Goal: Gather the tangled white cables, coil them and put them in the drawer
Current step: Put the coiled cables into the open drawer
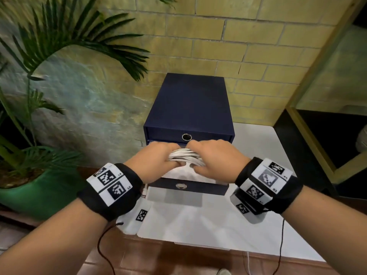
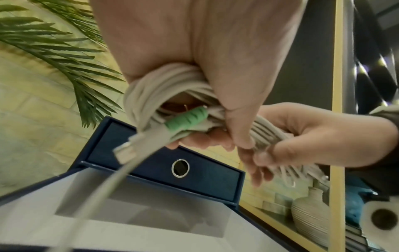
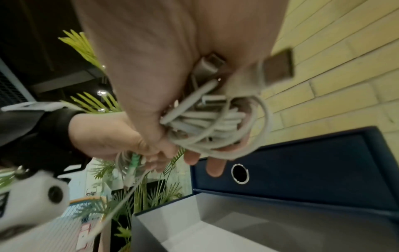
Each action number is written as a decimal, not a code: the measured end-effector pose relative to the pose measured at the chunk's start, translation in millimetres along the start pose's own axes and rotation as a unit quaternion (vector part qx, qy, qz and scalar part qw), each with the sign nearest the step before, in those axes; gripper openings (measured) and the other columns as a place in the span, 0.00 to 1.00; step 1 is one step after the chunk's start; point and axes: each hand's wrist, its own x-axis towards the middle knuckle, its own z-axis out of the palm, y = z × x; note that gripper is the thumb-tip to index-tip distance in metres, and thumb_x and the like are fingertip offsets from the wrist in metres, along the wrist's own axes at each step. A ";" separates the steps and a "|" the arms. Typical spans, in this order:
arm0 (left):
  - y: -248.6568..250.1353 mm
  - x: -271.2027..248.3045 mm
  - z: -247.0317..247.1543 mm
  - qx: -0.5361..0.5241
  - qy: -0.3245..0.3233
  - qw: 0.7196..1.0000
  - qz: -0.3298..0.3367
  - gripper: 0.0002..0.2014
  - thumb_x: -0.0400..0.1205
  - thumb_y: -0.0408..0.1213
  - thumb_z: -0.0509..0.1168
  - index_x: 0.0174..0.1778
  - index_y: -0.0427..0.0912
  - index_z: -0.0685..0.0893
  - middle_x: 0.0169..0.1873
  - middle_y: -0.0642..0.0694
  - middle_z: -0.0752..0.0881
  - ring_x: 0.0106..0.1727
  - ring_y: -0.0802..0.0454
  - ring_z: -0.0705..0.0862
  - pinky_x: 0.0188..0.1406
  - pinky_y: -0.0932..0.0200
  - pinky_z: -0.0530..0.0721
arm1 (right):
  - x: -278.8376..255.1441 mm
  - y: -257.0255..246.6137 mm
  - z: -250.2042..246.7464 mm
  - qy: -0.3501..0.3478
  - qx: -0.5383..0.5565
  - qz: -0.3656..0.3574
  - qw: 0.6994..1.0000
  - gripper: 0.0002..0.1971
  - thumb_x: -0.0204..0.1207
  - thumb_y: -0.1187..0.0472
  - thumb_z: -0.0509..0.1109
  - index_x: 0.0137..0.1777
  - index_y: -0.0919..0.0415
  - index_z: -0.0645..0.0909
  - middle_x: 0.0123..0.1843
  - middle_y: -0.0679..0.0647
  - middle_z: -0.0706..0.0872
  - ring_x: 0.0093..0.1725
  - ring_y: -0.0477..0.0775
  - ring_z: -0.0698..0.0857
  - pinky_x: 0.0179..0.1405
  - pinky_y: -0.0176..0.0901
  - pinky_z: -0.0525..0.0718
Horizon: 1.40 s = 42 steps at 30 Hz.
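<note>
At frame centre in the head view, both hands hold the cables [image 1: 186, 156] over the open drawer [image 1: 190, 188]. Left hand [image 1: 156, 155]: fingers curled round the left end of the coil. Right hand [image 1: 215, 157]: fingers curled round the right end. Hands nearly touch above the bundle. Left wrist view: coil wrapped tight in the fist, a green sleeve [image 2: 186, 119] showing; one loose end with plug [image 2: 125, 152] hangs toward the lower left of the frame, over the drawer. Right wrist view: loops looser, several plugs among them; fingertips [image 3: 213, 168] point down toward the drawer's grey inside. Drawer is the lower one of a blue box [image 1: 188, 104] on a white table [image 1: 258, 231]. The upper drawer is closed. Potted palm [image 1: 39, 108] at frame left.
</note>
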 end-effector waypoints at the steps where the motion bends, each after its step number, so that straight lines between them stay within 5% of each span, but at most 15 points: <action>1: 0.4 3.5 0.2 -0.016 0.013 1.000 -0.003 0.05 0.78 0.47 0.69 0.47 0.54 0.84 0.40 0.55 0.87 0.43 0.56 0.84 0.46 0.50 0.82 | 1.8 2.8 -2.9 -0.002 -0.002 0.001 1.000 0.14 0.76 0.51 0.62 0.60 0.52 0.70 0.51 0.51 0.85 0.47 0.61 0.84 0.40 0.49 0.78; 4: -0.8 14.5 1.1 -0.040 0.074 0.996 0.004 0.14 0.75 0.45 0.73 0.55 0.55 0.83 0.46 0.58 0.88 0.47 0.61 0.84 0.51 0.54 0.82 | 8.7 9.7 -7.9 -0.004 0.006 0.019 1.000 0.11 0.77 0.54 0.60 0.58 0.53 0.70 0.48 0.53 0.85 0.42 0.62 0.82 0.36 0.48 0.75; 7: -14.1 18.7 -1.6 -0.024 0.125 0.992 -0.017 0.27 0.73 0.48 0.75 0.67 0.54 0.77 0.60 0.55 0.84 0.61 0.55 0.81 0.65 0.52 0.78 | 15.8 21.0 -8.5 0.010 0.002 0.055 0.998 0.10 0.77 0.55 0.60 0.56 0.54 0.70 0.45 0.54 0.84 0.38 0.63 0.80 0.36 0.50 0.77; 10: -32.4 13.7 -2.1 -0.017 0.111 0.992 -0.064 0.37 0.72 0.52 0.74 0.77 0.54 0.68 0.70 0.50 0.77 0.69 0.50 0.76 0.71 0.50 0.74 | 19.0 35.4 -5.2 0.027 -0.020 0.077 0.996 0.09 0.77 0.56 0.60 0.55 0.56 0.70 0.43 0.56 0.84 0.35 0.63 0.76 0.33 0.49 0.74; 13: -35.3 8.7 4.0 -0.017 0.105 0.991 -0.081 0.36 0.75 0.57 0.70 0.78 0.55 0.66 0.71 0.49 0.75 0.70 0.50 0.75 0.69 0.55 0.71 | 23.3 39.7 4.2 0.008 -0.027 0.087 0.996 0.09 0.77 0.57 0.60 0.55 0.56 0.69 0.44 0.56 0.84 0.35 0.64 0.76 0.33 0.48 0.72; 17: -34.4 11.7 13.3 0.046 0.133 0.986 -0.094 0.25 0.79 0.61 0.61 0.71 0.58 0.76 0.63 0.49 0.77 0.66 0.46 0.72 0.63 0.59 0.66 | 25.4 38.6 19.8 0.015 -0.034 0.084 0.996 0.11 0.77 0.56 0.61 0.57 0.56 0.70 0.46 0.54 0.84 0.37 0.64 0.79 0.34 0.49 0.76; 21: -42.1 15.1 20.7 0.121 0.123 0.975 -0.141 0.18 0.76 0.61 0.65 0.57 0.59 0.87 0.50 0.52 0.75 0.57 0.48 0.71 0.57 0.55 0.74 | 24.9 35.5 40.2 -0.022 -0.047 0.047 0.998 0.14 0.77 0.54 0.63 0.60 0.57 0.70 0.54 0.54 0.84 0.47 0.63 0.85 0.39 0.50 0.80; 26: -44.4 15.8 26.6 0.178 0.012 0.964 -0.196 0.21 0.75 0.65 0.65 0.60 0.62 0.85 0.59 0.48 0.78 0.64 0.44 0.74 0.62 0.50 0.76 | 30.9 32.8 55.7 -0.079 -0.053 0.025 0.995 0.15 0.78 0.54 0.62 0.62 0.59 0.69 0.56 0.56 0.84 0.48 0.65 0.85 0.39 0.51 0.80; 30: -40.9 16.5 23.9 0.204 0.044 0.962 -0.177 0.22 0.74 0.63 0.66 0.64 0.64 0.82 0.65 0.51 0.74 0.67 0.45 0.72 0.64 0.49 0.73 | 36.0 33.6 60.1 -0.118 -0.051 0.040 0.991 0.17 0.80 0.51 0.61 0.63 0.59 0.68 0.56 0.58 0.84 0.49 0.65 0.85 0.38 0.51 0.78; 34: -40.4 16.2 24.1 0.142 -0.009 0.977 -0.158 0.16 0.78 0.53 0.68 0.61 0.56 0.85 0.59 0.49 0.81 0.57 0.48 0.80 0.57 0.53 0.80 | 36.5 33.2 63.2 -0.178 -0.032 0.051 0.982 0.24 0.77 0.46 0.67 0.64 0.60 0.67 0.58 0.59 0.84 0.53 0.63 0.84 0.42 0.52 0.81; 38: -43.8 23.0 28.9 0.096 -0.075 0.975 -0.186 0.08 0.75 0.47 0.74 0.47 0.51 0.89 0.43 0.52 0.87 0.48 0.52 0.85 0.49 0.58 0.82 | 33.4 32.4 61.7 -0.228 0.006 0.061 0.972 0.32 0.74 0.43 0.69 0.72 0.58 0.64 0.64 0.60 0.81 0.62 0.63 0.80 0.56 0.55 0.81; 42: -38.0 32.5 27.9 0.090 -0.122 0.969 -0.193 0.13 0.71 0.51 0.76 0.46 0.48 0.88 0.39 0.54 0.83 0.45 0.54 0.80 0.45 0.61 0.77 | 30.9 31.0 63.9 -0.234 0.020 0.066 0.970 0.31 0.76 0.46 0.68 0.75 0.57 0.62 0.67 0.59 0.80 0.67 0.62 0.77 0.61 0.55 0.79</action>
